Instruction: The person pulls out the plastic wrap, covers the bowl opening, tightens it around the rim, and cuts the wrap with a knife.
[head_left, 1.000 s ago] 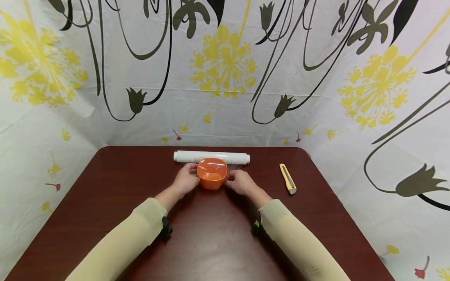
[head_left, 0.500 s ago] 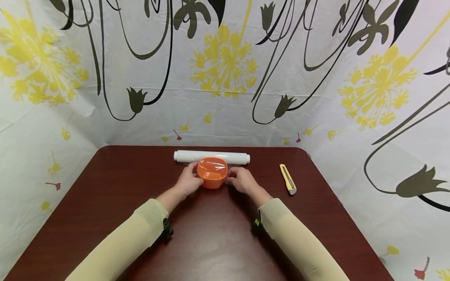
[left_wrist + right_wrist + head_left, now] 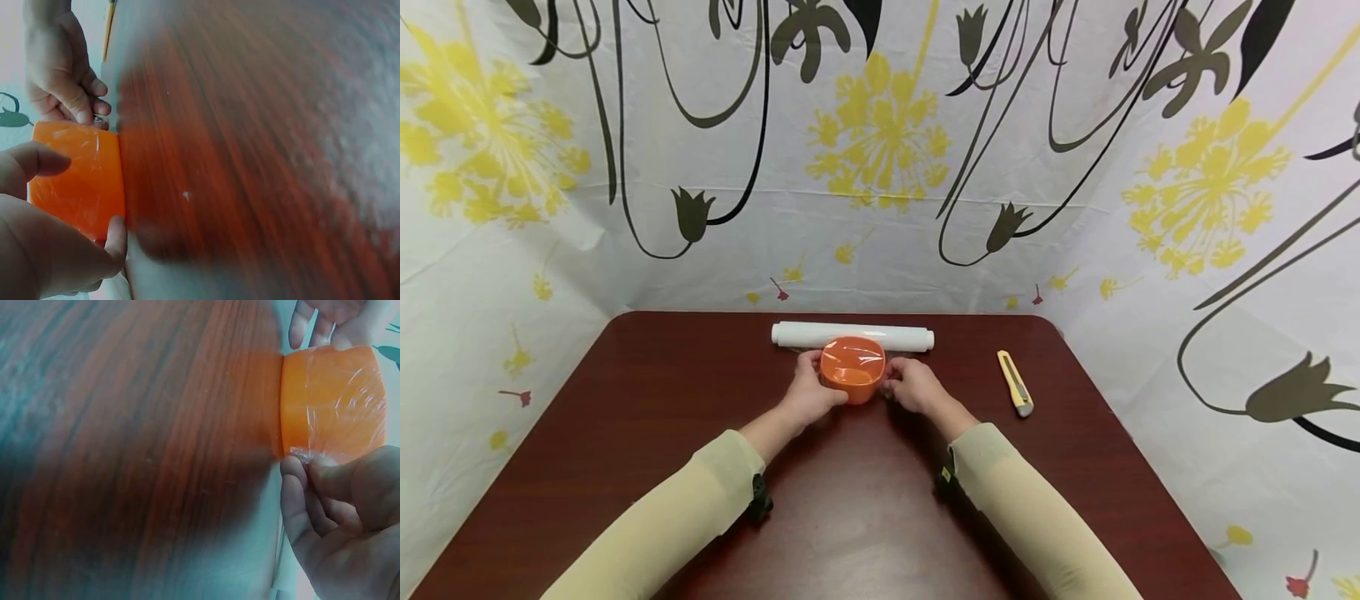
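Note:
An orange bowl (image 3: 852,382) stands on the table with clear plastic wrap (image 3: 359,403) stretched over its mouth and clinging to its side. From the left, my left hand (image 3: 811,393) grips the bowl, its thumb across the front and other fingers behind the side. At the bowl's right, my right hand (image 3: 916,387) pinches a bunched end of the wrap between thumb and fingertips, close to the base. That crumpled end shows as a small shiny knot in the right wrist view. The bowl hides part of the left fingers in the head view.
Behind the bowl lies a white roll of plastic wrap (image 3: 902,337), near the back edge. A yellow utility knife (image 3: 1015,383) is on the right part of the dark red table (image 3: 700,358). Patterned sheeting (image 3: 880,250) encloses the table's back and sides.
My left hand has shifted right, its thumb reaching farther across the bowl's front. My right hand stays at the bowl's right side with barely any movement.

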### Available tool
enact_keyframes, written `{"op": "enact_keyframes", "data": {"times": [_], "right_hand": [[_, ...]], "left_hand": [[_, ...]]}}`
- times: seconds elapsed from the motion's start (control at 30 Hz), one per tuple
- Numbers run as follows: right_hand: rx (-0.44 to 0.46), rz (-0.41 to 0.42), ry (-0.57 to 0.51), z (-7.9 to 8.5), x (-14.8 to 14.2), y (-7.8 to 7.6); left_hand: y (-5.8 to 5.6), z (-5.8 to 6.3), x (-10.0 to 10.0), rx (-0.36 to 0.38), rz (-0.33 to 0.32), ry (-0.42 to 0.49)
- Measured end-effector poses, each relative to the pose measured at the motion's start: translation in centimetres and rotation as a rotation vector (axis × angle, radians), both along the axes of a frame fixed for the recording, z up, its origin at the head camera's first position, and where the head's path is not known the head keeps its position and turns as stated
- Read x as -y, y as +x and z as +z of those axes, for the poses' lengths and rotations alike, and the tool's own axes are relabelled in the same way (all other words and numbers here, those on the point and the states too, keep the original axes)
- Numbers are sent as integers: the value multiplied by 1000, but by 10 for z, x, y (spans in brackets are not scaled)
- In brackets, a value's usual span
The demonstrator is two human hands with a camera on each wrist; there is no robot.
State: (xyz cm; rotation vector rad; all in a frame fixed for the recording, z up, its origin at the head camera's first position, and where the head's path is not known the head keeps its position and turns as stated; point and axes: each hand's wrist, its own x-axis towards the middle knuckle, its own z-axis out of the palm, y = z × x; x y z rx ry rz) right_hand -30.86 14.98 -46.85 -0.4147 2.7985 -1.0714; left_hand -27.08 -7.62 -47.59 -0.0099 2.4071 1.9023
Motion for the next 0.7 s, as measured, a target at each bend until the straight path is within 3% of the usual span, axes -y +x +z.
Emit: {"op": "enact_keyframes", "data": {"times": [0.17, 0.4, 0.7], "right_hand": [[34, -17, -75, -4, 0, -1], [21, -17, -96, -5, 0, 0], [-89, -14, 72, -1, 0, -2]], "left_hand": [[3, -2, -8, -34, 23, -18], [5, -4, -13, -48, 57, -8], [11, -11, -23, -83, 94, 1]]}}
